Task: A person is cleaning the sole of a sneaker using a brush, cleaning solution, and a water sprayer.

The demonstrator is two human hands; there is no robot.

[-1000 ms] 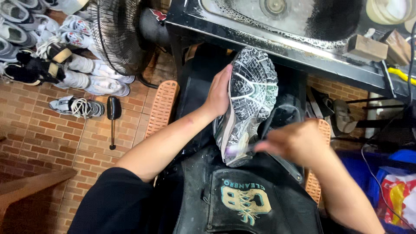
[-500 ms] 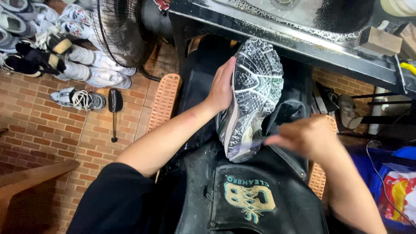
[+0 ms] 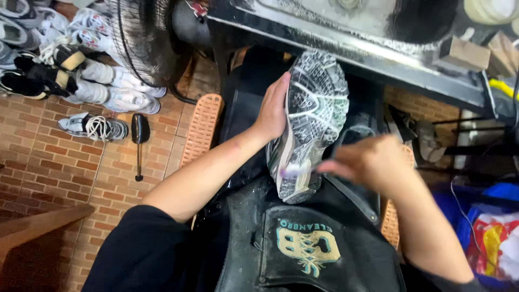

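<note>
The left hand [image 3: 272,111] grips a sneaker [image 3: 313,124] by its side, fingers wrapped round the edge, holding it sole-up over the lap, just below the front rim of a metal sink [image 3: 346,51]. The right hand [image 3: 373,162] is closed around a small brush [image 3: 294,171], blurred, with its pale bristled head touching the heel end of the sole, near the lower edge. A black apron [image 3: 303,254] with a printed emblem covers the lap under the shoe. The step in hand looks like scrubbing the tread, worked at the heel while the forefoot lies further up towards the sink. The next move, as I judge it, calls for short strokes along the grooves, the left hand keeping the shoe firm and tilting it so that the bristles reach the next patch of tread. On the brick floor [image 3: 48,157] to the left lie more shoes [image 3: 92,127], well apart from the hands, with a black-headed brush [image 3: 140,132] beside them and a fan [image 3: 146,38] above. Whether the sole is wet I cannot tell.
</note>
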